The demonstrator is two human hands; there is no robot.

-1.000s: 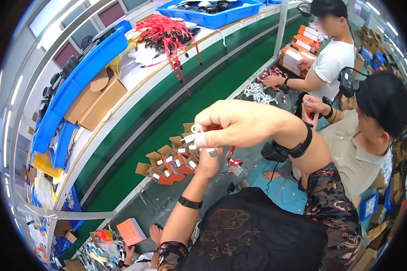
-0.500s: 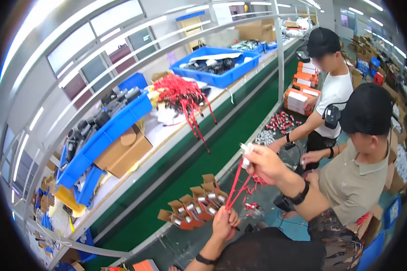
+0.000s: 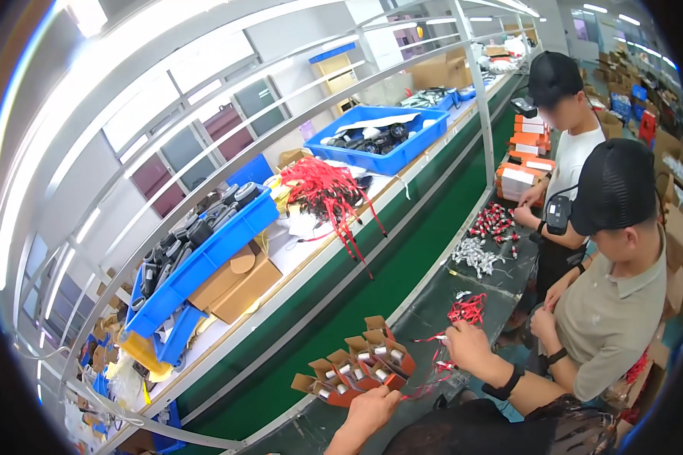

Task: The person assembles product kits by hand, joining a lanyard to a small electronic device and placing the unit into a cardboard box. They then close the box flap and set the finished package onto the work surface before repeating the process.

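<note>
Red cord (image 3: 421, 379), thin and glossy, stretches between my two hands at the near edge of the dark bench (image 3: 432, 303). My right hand (image 3: 467, 345) is curled, pinching its far end. My left hand (image 3: 372, 409) rises from the bottom edge, fingers closed around the near end. Just left stand open orange cardboard boxes (image 3: 357, 368) with small silver cylinders inside. My forearms are partly cut off.

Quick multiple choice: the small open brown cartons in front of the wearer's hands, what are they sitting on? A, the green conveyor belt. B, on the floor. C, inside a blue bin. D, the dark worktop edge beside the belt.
D: the open brown cartons stand in a row on the dark worktop, just short of the green conveyor belt, between the left hand and right hand.
</note>
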